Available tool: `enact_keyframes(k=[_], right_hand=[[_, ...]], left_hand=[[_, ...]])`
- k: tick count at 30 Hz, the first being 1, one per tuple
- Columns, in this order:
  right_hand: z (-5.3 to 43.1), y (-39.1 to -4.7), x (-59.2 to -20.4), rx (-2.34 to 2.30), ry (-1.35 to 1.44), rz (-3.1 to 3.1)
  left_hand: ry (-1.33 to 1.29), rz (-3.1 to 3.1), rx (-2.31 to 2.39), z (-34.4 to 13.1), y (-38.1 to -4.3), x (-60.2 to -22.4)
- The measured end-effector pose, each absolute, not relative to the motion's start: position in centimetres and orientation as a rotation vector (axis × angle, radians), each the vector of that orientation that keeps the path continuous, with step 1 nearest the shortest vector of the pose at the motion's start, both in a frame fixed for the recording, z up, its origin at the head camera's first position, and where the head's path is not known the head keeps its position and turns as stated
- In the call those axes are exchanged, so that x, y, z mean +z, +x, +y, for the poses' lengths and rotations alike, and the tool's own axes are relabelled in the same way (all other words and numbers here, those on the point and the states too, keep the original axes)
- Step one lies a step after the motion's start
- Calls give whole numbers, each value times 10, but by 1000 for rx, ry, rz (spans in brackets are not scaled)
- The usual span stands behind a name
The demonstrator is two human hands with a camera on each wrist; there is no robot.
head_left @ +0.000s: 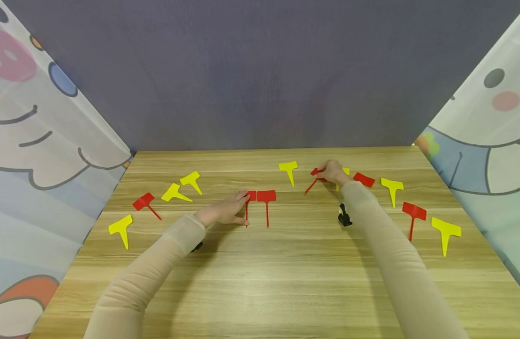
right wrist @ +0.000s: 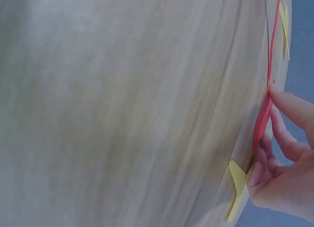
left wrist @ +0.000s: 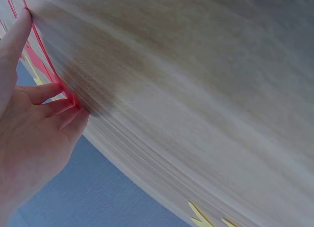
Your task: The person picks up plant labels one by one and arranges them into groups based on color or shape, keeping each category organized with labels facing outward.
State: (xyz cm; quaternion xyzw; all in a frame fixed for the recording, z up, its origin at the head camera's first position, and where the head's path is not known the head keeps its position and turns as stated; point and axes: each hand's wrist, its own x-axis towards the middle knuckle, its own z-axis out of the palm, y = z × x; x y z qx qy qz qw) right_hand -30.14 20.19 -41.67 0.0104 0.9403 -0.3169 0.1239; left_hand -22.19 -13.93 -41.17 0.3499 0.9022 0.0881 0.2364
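My left hand reaches over a red T-shaped plant label lying on the table. Its fingertips touch the label's wide head, while the thumb spreads out to the tip of the thin stem. Right beside it lies another red plant label, stem toward me. Farther back on the right, my right hand pinches a red plant label by its head. That label's stem points down and left in the head view; the fingers cover part of the head. A yellow plant label lies partly behind this hand.
Yellow labels and a red label are scattered at the left; more yellow and red labels lie at the right. A black clip-like object shows by the right sleeve. A grey partition rises behind the table.
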Motion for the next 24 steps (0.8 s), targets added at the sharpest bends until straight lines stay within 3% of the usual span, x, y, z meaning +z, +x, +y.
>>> enact_keyframes(k=[24], right_hand=[[198, -308, -422, -977, -42, 2771]], left_hand=[[945, 2464, 284, -138, -221, -410]])
